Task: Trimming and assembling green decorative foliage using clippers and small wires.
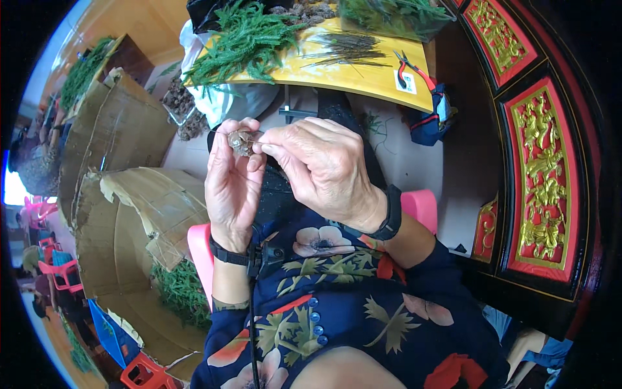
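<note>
In front of my chest, my left hand (234, 175) holds a small brown pine cone (241, 142) between thumb and fingers. My right hand (324, 165) is pinched closed at the cone's right side, its thumb and fingertips on what looks like a thin wire; most of it is hidden by the fingers. Beyond my hands stands a yellow table (363, 74). On it are green artificial sprigs (249, 45), a bundle of thin dark wires (346, 48) and red-handled pliers (413, 70).
A torn cardboard box (123, 240) with green sprigs (181, 292) inside stands at my left. Brown cones (184, 110) lie in a heap beyond it, with more cones (311, 11) at the table's back. A carved red-and-gold panel (543, 178) rises at my right.
</note>
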The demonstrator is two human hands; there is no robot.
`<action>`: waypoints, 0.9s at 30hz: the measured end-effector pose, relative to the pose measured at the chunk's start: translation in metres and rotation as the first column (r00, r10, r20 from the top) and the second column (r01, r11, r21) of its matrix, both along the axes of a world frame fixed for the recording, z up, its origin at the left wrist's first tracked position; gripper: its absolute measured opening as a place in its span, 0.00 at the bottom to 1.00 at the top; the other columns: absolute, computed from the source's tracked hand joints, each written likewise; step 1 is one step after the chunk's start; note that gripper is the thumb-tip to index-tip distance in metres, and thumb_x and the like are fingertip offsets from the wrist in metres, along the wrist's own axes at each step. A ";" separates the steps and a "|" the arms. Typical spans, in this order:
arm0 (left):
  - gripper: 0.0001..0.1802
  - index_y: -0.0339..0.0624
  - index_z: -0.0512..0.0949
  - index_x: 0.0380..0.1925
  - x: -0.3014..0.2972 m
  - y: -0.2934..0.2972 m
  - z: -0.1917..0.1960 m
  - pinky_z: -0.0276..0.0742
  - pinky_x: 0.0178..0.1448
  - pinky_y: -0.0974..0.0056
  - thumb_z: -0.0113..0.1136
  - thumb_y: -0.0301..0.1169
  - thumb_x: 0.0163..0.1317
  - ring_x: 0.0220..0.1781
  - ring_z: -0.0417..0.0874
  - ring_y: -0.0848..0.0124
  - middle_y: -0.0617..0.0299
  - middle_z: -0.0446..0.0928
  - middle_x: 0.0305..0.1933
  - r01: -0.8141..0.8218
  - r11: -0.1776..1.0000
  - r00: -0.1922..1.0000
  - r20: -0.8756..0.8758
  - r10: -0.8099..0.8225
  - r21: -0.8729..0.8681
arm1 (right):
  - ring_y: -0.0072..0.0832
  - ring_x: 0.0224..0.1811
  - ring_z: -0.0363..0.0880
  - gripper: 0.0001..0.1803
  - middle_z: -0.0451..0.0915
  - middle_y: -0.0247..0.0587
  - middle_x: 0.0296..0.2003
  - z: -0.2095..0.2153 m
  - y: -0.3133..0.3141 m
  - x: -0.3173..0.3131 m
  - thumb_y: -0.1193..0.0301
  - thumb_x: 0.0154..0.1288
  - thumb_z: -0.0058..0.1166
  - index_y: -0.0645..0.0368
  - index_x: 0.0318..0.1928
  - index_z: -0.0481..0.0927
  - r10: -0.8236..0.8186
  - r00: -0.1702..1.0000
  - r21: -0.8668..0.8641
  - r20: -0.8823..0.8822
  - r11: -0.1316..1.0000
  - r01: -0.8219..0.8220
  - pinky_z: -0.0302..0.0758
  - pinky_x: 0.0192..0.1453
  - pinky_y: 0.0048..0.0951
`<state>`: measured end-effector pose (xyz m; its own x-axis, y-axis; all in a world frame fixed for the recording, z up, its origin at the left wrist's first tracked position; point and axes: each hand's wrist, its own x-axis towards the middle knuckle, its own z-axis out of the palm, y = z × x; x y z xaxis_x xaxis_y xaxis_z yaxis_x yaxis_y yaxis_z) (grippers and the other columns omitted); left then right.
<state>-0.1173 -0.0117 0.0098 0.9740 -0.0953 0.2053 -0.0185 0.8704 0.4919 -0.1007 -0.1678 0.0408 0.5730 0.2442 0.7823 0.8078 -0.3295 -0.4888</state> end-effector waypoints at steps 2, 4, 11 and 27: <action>0.14 0.38 0.68 0.51 0.001 -0.001 0.000 0.73 0.42 0.71 0.46 0.34 0.71 0.45 0.74 0.71 0.51 0.70 0.52 -0.001 1.000 1.000 0.007 0.001 0.005 | 0.37 0.27 0.79 0.04 0.80 0.40 0.25 0.000 0.000 -0.001 0.80 0.53 0.58 0.60 0.31 0.80 0.006 1.000 0.030 -0.003 1.000 -0.006 0.73 0.32 0.31; 0.14 0.38 0.68 0.51 0.001 -0.002 0.000 0.73 0.43 0.71 0.46 0.34 0.71 0.45 0.73 0.72 0.52 0.70 0.52 0.000 1.000 1.000 0.009 -0.001 0.008 | 0.37 0.27 0.79 0.04 0.80 0.40 0.25 0.001 0.000 -0.002 0.80 0.53 0.58 0.60 0.32 0.80 -0.003 1.000 0.018 -0.008 1.000 0.003 0.73 0.32 0.31; 0.13 0.39 0.68 0.51 -0.001 -0.007 0.002 0.71 0.50 0.68 0.46 0.34 0.71 0.43 0.71 0.73 0.54 0.70 0.50 -0.081 0.987 0.996 0.035 0.077 0.139 | 0.36 0.26 0.79 0.03 0.80 0.40 0.25 -0.004 0.001 0.003 0.80 0.55 0.57 0.61 0.32 0.79 0.017 1.000 0.029 -0.022 0.999 -0.016 0.74 0.32 0.31; 0.09 0.42 0.69 0.47 0.002 -0.015 -0.005 0.72 0.51 0.69 0.46 0.32 0.71 0.47 0.72 0.72 0.56 0.70 0.50 -0.131 0.989 0.990 0.059 0.127 0.063 | 0.14 0.20 0.69 0.02 0.78 0.35 0.25 0.000 -0.008 0.007 0.79 0.58 0.57 0.64 0.31 0.81 0.151 0.933 0.123 -0.326 0.986 -0.116 0.64 0.23 0.18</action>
<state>-0.1157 -0.0267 0.0044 0.9666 0.0150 0.2560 -0.1568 0.8247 0.5435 -0.0940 -0.1755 0.0408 0.7724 0.2673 0.5762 0.6259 -0.1655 -0.7622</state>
